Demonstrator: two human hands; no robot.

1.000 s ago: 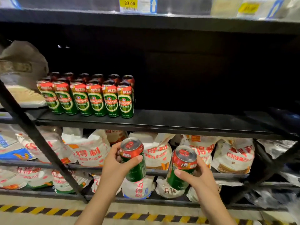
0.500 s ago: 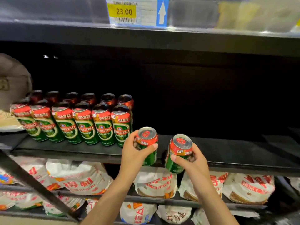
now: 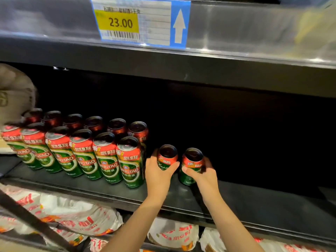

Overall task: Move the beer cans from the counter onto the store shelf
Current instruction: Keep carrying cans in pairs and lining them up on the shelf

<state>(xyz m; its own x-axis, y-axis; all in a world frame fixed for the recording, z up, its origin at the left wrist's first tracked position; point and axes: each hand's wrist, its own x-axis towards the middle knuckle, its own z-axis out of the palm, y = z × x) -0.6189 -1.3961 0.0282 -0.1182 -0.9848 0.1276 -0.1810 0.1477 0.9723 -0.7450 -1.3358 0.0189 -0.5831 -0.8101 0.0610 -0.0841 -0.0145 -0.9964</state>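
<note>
On the shelf (image 3: 254,199), beside the stocked row (image 3: 81,153), your left hand (image 3: 158,171) and right hand (image 3: 203,174) each clasp a can, extending the line: left can (image 3: 166,157), right can (image 3: 190,164).

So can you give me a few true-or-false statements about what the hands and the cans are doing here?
1. Each hand grips one beer can. True: the left hand holds the left can, the right hand holds the right can.
2. The held cans are to the left of the standing cans. False: they are to the right of the standing cans.
3. The standing cans form two rows. True.
4. The price tag reads 32.00. False: it reads 23.00.
5. The shelf to the right of the hands is packed with cans. False: no cans show there.
</note>
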